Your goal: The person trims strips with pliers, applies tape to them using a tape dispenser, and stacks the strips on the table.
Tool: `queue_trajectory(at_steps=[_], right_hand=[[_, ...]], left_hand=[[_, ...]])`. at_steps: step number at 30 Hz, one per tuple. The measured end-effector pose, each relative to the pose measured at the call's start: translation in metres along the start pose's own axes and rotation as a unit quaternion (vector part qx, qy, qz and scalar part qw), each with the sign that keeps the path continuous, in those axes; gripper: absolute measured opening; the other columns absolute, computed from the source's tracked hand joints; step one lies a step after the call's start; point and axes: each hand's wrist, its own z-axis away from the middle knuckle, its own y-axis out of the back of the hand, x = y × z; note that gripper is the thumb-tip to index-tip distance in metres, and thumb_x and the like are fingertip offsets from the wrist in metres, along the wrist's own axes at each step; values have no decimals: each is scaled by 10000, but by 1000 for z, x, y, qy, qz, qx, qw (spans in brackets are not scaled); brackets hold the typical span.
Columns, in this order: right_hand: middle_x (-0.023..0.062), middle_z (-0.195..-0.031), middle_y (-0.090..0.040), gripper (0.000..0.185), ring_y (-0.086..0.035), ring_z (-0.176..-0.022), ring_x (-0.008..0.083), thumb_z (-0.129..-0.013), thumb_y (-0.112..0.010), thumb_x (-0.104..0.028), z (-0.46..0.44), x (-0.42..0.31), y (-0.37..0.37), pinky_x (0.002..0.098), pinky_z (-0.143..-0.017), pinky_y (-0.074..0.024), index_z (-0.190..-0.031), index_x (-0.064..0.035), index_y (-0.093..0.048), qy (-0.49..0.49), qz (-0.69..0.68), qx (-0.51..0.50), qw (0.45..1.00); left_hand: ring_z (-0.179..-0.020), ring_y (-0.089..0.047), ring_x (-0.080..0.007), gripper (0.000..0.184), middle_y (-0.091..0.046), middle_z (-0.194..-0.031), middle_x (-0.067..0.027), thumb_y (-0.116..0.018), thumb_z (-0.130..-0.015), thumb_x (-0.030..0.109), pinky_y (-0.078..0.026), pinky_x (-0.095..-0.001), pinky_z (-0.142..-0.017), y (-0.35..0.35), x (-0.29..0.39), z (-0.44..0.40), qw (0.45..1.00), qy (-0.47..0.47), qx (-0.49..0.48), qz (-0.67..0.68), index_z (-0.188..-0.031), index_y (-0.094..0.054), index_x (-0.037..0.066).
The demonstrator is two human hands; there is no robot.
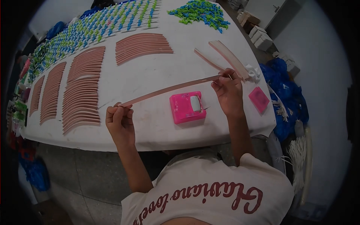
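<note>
So I'm standing by this white-covered table (150,78) and the thing in hand is one long pinkish-brown strip (170,89), stretched out in front of the person's chest, just beyond the pink tape-dispenser-looking box (179,108). Left hand (120,119) has thumb and fingers pinched on one end, right hand (228,89) is pinched on the other. Nothing else in either hand that I can see, though the fingers cover the very tips, so I can't tell how much strip is tucked inside them. It looks lifted off the cover, but the gap is hard to judge.

Handling-wise, my guess is it's super light, bendy but a bit springy: there's only a soft bow between the hands, no real droop. The face looks smooth, so maybe a little slippery. Thin edges too, so I'd bet it creases if you squeeze or fold it mid-length. I'd hold it like this, fingertips at both ends, light tension, no twisting.

The rows of similar strips (81,105) on the left lie in gentle curves, which fits with flexible stuff. The thicker strip bundle (228,58) just beyond the right hand probably feels stiffer as a lump; I'd peel singles off from an end. Can't make out the material from here, tbh.
</note>
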Motion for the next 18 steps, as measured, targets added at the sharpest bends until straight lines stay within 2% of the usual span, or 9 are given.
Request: queue_trajectory(at_steps=[3,5,6,8,9,11,13,15,18], right_hand=[[53,-947,-562,211,-650,-863,169,-842,-567,33,-17,2,0,327,-781,-558,-1026,-55,-509,-47,41,-31,998],[44,-920,-555,208,-639,-828,152,-835,-578,15,-36,6,6,313,-755,-557,-1013,-53,-495,-42,126,-109,985],[44,-920,-555,208,-639,-828,152,-835,-578,15,-48,8,7,313,-755,-557,-1013,-53,-495,-45,123,-114,985],[40,-862,-564,229,-629,-788,143,-809,-614,-8,-77,14,6,299,-716,-543,-997,-47,-490,-45,356,-210,909],[40,-862,-564,229,-629,-788,143,-809,-614,-8,-93,23,7,299,-716,-543,-997,-47,-490,-47,354,-218,908],[56,-805,-594,265,-632,-738,157,-773,-653,-28,-126,47,10,305,-686,-533,-983,-39,-492,53,547,-272,790],[67,-796,-609,271,-637,-727,166,-762,-662,-28,-150,69,4,312,-682,-528,-978,-40,-498,80,557,-264,784],[79,-788,-624,278,-643,-717,175,-752,-671,-29,-160,90,1,318,-679,-524,-973,-40,-503,103,566,-252,778],[89,-805,-643,269,-653,-715,192,-749,-674,-29,-175,110,-5,326,-677,-527,-967,-41,-516,136,587,-228,765]], left_hand=[[-813,-673,-166,141,-625,-959,-51,-619,-880,-22,-542,-250,-684,-4,12,-7,1000,-15,-4,-25,-925,-535,82],[-759,-626,-133,254,-574,-901,-35,-610,-845,-69,-495,-233,-638,-1,22,-16,985,-55,-87,-137,-982,-471,94],[-759,-626,-133,254,-574,-901,-35,-610,-845,-69,-495,-233,-638,2,24,-27,985,-60,-84,-140,-982,-471,94],[-722,-573,-112,319,-546,-885,-25,-618,-820,-86,-461,-233,-614,14,22,-62,932,-85,-175,-305,-1021,-436,81],[-720,-567,-107,318,-549,-890,-25,-636,-818,-76,-465,-232,-620,20,21,-84,907,-93,-177,-372,-1023,-442,72],[-716,-562,-99,318,-566,-893,-28,-676,-814,-44,-469,-231,-628,24,12,-127,864,-112,-169,-461,-1030,-465,56],[-714,-565,-96,320,-581,-891,-30,-698,-810,-22,-470,-230,-630,25,0,-164,848,-131,-158,-488,-1035,-482,50],[-694,-568,-86,288,-619,-894,-34,-710,-814,0,-466,-227,-596,31,-17,-190,832,-126,-72,-535,-1031,-524,38],[-680,-582,-92,266,-647,-904,-39,-711,-813,9,-463,-238,-551,29,-32,-199,846,-128,-13,-518,-1024,-550,32]])
